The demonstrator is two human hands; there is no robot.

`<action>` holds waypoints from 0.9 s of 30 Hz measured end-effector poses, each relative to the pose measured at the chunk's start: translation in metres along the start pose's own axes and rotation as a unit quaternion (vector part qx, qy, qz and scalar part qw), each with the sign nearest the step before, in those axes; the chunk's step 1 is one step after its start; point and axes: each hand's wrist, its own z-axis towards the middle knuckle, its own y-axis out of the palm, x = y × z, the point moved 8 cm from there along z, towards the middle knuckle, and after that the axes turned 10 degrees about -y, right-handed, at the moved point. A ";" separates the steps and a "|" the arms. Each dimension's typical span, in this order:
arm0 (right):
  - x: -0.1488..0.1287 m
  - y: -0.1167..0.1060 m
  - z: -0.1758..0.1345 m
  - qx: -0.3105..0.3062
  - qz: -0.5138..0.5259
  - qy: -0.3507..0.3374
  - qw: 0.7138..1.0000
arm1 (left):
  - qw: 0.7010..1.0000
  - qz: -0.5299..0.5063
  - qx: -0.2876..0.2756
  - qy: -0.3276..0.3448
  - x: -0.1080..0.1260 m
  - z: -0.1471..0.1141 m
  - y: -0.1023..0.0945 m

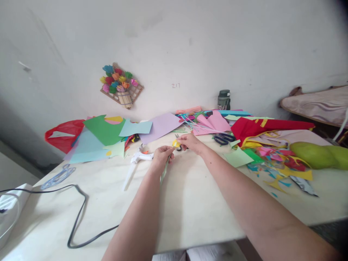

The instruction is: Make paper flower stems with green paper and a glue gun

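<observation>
My left hand [163, 156] is closed around a thin green paper stem [164, 172] that hangs down below the fingers. At its upper end, between my two hands, is a small yellow paper piece [176, 144], perhaps a flower. My right hand [190, 142] pinches at the right side of this yellow piece; its exact grip is partly hidden. A small grey pointed tip and a dark loop show right by the yellow piece, too small to name surely. Left of my left hand, a white hot glue gun [140, 156] lies on the table.
Coloured paper sheets [104, 130] lie along the back. Black-handled scissors [224, 138], paper scraps [280, 166], red cloth [266, 127] and a green bottle [224, 99] are to the right. A black cable [81, 214] crosses the left from a power strip [13, 203].
</observation>
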 end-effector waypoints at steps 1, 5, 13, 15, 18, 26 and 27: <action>-0.001 0.001 0.000 -0.005 -0.003 0.000 1.000 | 1.000 0.001 0.000 -0.002 0.000 0.000 0.000; -0.001 0.001 -0.001 -0.017 -0.009 0.003 1.000 | 1.000 0.004 0.004 -0.006 -0.001 0.000 -0.001; 0.002 0.003 -0.002 -0.047 -0.021 0.010 0.999 | 1.000 0.000 0.003 -0.011 -0.003 0.001 -0.003; 0.002 0.003 -0.002 -0.052 -0.027 0.005 0.998 | 1.000 0.001 -0.002 -0.007 -0.002 0.000 -0.002; 0.002 0.001 -0.002 -0.054 -0.031 0.002 0.998 | 1.000 0.008 0.004 -0.015 -0.003 0.001 -0.003; 0.004 -0.001 -0.001 -0.052 -0.039 0.002 0.998 | 1.000 0.023 0.007 -0.012 -0.005 0.004 -0.004; 0.003 -0.001 0.000 -0.052 -0.039 0.000 0.998 | 1.000 0.022 0.008 -0.014 -0.005 0.004 -0.004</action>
